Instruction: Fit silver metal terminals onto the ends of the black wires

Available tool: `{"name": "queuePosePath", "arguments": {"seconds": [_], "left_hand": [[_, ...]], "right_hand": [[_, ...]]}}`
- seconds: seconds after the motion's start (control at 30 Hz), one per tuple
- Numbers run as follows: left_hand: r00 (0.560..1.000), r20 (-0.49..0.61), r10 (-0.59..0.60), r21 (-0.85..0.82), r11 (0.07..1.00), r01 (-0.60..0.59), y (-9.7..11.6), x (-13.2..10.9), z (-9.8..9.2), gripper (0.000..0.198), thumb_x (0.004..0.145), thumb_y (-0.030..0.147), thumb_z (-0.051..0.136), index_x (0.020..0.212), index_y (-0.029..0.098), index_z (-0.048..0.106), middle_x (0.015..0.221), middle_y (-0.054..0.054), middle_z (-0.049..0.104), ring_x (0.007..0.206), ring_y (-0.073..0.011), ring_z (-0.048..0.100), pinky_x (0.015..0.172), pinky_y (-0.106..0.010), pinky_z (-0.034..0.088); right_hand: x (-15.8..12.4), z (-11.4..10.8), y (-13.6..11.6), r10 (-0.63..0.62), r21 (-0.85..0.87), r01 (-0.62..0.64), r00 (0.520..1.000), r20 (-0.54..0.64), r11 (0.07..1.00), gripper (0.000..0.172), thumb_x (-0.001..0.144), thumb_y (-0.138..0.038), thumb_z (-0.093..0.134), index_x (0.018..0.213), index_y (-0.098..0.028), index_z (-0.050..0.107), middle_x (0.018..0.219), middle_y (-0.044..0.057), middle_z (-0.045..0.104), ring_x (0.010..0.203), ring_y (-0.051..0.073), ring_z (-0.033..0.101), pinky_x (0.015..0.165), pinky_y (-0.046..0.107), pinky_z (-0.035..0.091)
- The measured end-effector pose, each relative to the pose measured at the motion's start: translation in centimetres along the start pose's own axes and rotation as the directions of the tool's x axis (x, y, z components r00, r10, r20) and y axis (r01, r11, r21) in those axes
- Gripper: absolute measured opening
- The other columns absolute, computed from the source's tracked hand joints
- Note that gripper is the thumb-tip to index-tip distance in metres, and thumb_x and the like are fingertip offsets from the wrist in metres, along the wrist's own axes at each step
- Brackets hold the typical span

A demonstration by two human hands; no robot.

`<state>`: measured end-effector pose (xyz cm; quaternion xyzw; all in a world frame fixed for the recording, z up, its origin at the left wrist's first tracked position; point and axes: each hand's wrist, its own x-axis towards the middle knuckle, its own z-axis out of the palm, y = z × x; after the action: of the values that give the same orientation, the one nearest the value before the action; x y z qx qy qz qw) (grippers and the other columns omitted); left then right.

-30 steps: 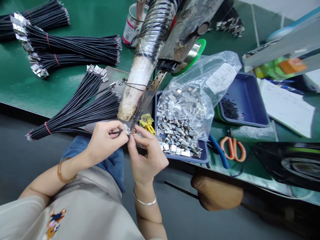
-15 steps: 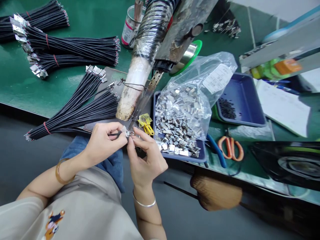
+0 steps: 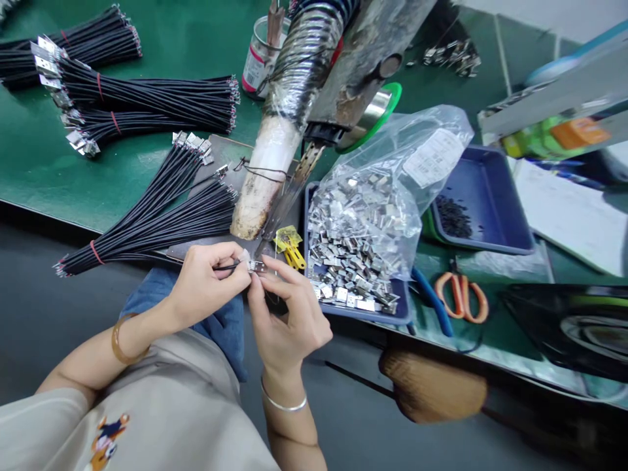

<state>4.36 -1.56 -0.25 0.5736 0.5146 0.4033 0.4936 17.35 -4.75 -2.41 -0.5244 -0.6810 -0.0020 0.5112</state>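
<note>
The left hand (image 3: 206, 284) is closed in a pinch on a thin black cable (image 3: 224, 267), gripped between thumb and forefinger close to its end. The right hand (image 3: 289, 317) is pinched on a small shiny metal connector (image 3: 256, 266), box-shaped, which is held against the cable's tip. Cable end and connector are held between the two hands, touching both sets of fingertips, just off the near edge of the matte green surface (image 3: 122, 173). Just beyond them, a yellow plastic clip (image 3: 290, 243) is seen beside a pale, tape-wrapped cylinder (image 3: 267, 176). To the left, bundles of smooth black cables (image 3: 161, 209) are bound with red bands. To the right, a crinkled clear plastic bag (image 3: 373, 203) of small silver metal shells is set in a shallow blue tray (image 3: 360, 315). Further right, scissors with orange handles (image 3: 461, 297) are laid flat.
</note>
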Motion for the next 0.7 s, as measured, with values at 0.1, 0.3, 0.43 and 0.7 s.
{"name": "queuePosePath", "arguments": {"seconds": [0.1,0.3,0.43,0.7], "left_hand": [[0.999,0.036,-0.003,0.015,1.0,0.002,-0.1,-0.2,-0.1,0.017,0.079,0.021,0.052,0.065,0.014,0.056,0.053,0.008,0.031,0.049,-0.0046,0.024,0.042,-0.015,0.02],[0.943,0.05,0.329,0.216,0.919,-0.331,-0.4,-1.2,-0.2,0.013,0.082,0.012,0.055,0.073,0.013,0.065,0.057,0.006,0.051,0.048,-0.0045,0.034,0.046,-0.015,0.03],[0.871,0.092,0.482,0.231,0.841,-0.489,-0.6,-1.3,-0.8,0.016,0.082,0.01,0.054,0.075,0.012,0.069,0.057,0.004,0.054,0.049,-0.0058,0.037,0.049,-0.017,0.034],[0.973,0.232,0.0,-0.084,0.996,0.02,-0.4,-1.0,-2.0,0.014,0.076,0.02,0.055,0.072,0.011,0.064,0.057,0.004,0.046,0.051,-0.0062,0.038,0.049,-0.018,0.033]], "right_hand": [[-0.5,-0.3,0.2,0.009,0.008,-0.009,1.0,0.024,1.0,0.015,0.087,-0.011,0.072,0.09,-0.022,0.063,0.096,0.004,0.08,0.085,0.016,0.079,0.073,0.023,0.062],[-0.2,-1.0,0.6,0.293,0.146,-0.303,0.952,0.086,0.942,0.007,0.094,-0.02,0.064,0.091,-0.022,0.058,0.069,-0.006,0.07,0.047,0.008,0.064,0.048,0.016,0.052],[0.5,-1.2,0.6,0.361,0.253,-0.436,0.885,0.293,0.864,0.012,0.098,-0.022,0.056,0.086,-0.023,0.053,0.059,-0.01,0.054,0.044,0.007,0.055,0.045,0.016,0.046],[-0.4,-1.8,1.2,-0.031,0.006,0.03,0.996,0.078,1.0,0.01,0.094,-0.013,0.063,0.095,-0.023,0.064,0.075,-0.004,0.071,0.06,0.008,0.067,0.061,0.018,0.053]]}}
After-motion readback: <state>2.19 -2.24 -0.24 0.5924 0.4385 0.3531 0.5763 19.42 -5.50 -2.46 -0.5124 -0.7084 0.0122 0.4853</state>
